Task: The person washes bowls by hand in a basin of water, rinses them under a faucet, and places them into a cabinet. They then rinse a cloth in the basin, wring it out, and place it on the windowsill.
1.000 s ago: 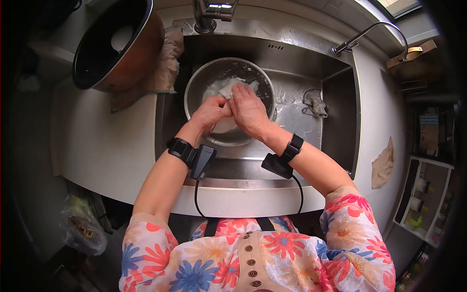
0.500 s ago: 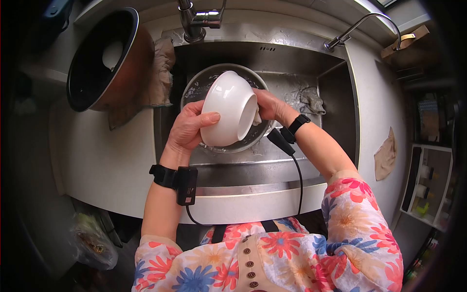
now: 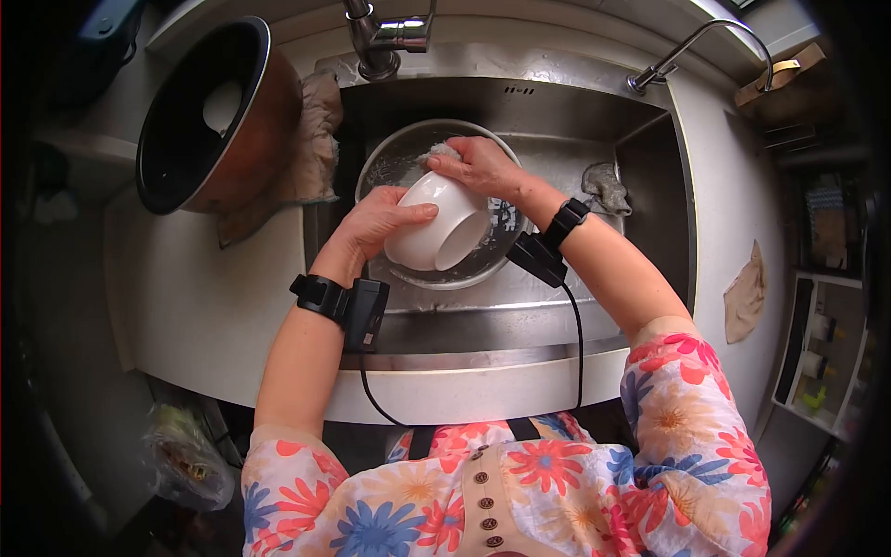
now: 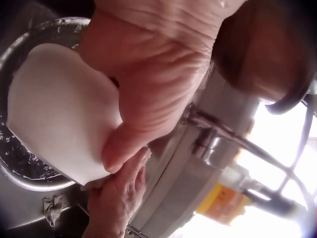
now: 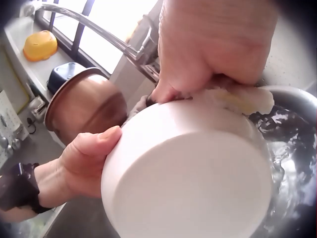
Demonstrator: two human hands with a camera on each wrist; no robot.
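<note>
My left hand (image 3: 376,223) grips a white bowl (image 3: 447,212), thumb on its outer wall and fingers out of sight behind it. The bowl is tilted over a round metal basin (image 3: 464,282), with its flat base turned toward my body and right. At the bowl's far edge, my right hand (image 3: 487,169) holds a wet whitish cloth (image 5: 252,100) against it. The right wrist view shows the cloth bunched under the curled fingers, beside the bowl's wall. Water (image 5: 287,144) with white suds lies in the basin.
The basin stands in a steel sink (image 3: 566,269) under a faucet (image 3: 379,46). A crumpled grey rag (image 3: 605,188) lies on the sink floor at right. On the left counter, a large copper-coloured pot (image 3: 251,148) leans on a beige towel (image 3: 318,139). A thin curved tap (image 3: 705,37) rises at back right.
A second ago both hands were together low in the basin, over the cloth. The bowl has since come up in my left hand; my right hand has moved from its right side to its far edge.
</note>
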